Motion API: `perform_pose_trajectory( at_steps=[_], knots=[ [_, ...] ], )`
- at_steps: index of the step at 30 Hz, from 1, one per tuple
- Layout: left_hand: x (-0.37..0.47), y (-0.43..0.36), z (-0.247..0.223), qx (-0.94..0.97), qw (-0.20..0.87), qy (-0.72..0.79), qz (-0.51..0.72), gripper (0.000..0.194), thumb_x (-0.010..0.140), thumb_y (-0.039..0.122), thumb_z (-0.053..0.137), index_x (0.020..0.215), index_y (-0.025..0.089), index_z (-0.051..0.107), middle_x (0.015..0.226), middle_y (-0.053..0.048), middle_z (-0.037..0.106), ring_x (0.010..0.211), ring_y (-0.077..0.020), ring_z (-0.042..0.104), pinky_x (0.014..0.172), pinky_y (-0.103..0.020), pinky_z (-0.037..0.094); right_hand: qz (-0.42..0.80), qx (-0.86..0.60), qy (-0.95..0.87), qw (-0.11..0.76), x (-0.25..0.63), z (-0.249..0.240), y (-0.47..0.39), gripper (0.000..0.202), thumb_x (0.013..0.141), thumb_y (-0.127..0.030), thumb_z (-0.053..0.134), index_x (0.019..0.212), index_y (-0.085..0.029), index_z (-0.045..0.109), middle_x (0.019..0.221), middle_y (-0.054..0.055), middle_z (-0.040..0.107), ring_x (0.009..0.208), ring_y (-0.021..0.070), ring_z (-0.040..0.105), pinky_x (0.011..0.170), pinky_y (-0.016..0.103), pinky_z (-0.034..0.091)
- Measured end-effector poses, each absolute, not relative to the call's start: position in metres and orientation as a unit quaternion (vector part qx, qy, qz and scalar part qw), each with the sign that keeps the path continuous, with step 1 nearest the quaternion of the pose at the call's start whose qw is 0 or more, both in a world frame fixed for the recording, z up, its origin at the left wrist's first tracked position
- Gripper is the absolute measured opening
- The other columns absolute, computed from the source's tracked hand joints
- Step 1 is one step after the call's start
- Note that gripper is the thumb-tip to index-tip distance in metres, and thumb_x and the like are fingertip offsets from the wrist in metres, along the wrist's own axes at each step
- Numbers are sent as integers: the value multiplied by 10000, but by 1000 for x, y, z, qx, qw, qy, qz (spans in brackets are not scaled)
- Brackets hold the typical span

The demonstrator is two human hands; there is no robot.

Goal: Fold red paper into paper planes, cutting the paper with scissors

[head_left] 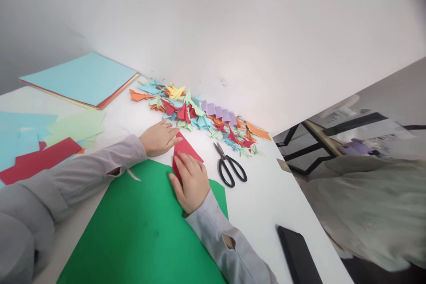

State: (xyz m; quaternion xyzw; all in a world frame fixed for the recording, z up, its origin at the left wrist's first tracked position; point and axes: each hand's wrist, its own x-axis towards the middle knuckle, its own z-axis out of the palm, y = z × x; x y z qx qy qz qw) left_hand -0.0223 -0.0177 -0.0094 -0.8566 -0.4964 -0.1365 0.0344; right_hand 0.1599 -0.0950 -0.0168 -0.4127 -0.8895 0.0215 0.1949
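A piece of red paper [189,147] with a pointed, folded-looking outline lies at the far edge of a large green sheet [140,226]. My right hand [191,182] rests flat on its near part, fingers stretched forward and covering some of it. With fingers spread, my left hand [160,138] touches or lies just beside the paper's upper left edge. Neither hand grips anything. Black-handled scissors [229,164] lie to the right of the red paper, blades slightly parted and pointing away from me.
Many small folded paper pieces [183,111] in mixed colours are heaped along the wall. Stacked coloured sheets [89,75] lie at the back left, loose cut papers [49,153] nearer. A black phone-like object [297,253] sits near the table's right edge. Beyond is a person's pale clothing [369,208].
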Motion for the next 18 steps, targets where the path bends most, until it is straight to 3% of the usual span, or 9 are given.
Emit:
perform_pose_trajectory(
  at_steps=[5,10,14,18],
  knots=[
    [-12,-30,0,-848,55,-509,-140,519,943,373,215,1162,74,579,1159,-162,630,1120,-261,528,1009,-426,294,35,-426,-895,130,156,-19,-91,538,888,-441,418,1320,-122,452,1374,136,465,1258,267,382,1028,444,281],
    [19,-68,9,-841,46,-525,-124,612,922,475,215,867,89,686,869,-183,687,905,-286,603,863,-446,389,47,-425,-893,142,157,-21,-91,495,854,-383,467,1284,-139,496,1308,144,519,1242,276,393,1031,456,277],
    [33,-86,6,-815,62,-567,-105,730,874,592,216,1074,35,643,1128,-239,626,1086,-337,542,935,-456,341,49,-422,-890,164,157,-24,-91,558,825,-334,478,1346,-142,426,1342,147,484,1252,287,374,1029,473,276],
    [32,-79,3,-816,32,-570,-87,837,868,611,164,1196,-62,541,1214,-285,560,1164,-356,492,989,-445,293,55,-418,-892,164,157,-22,-92,518,828,-338,492,1310,-149,476,1315,139,513,1246,289,377,1030,469,274]
  ],
)
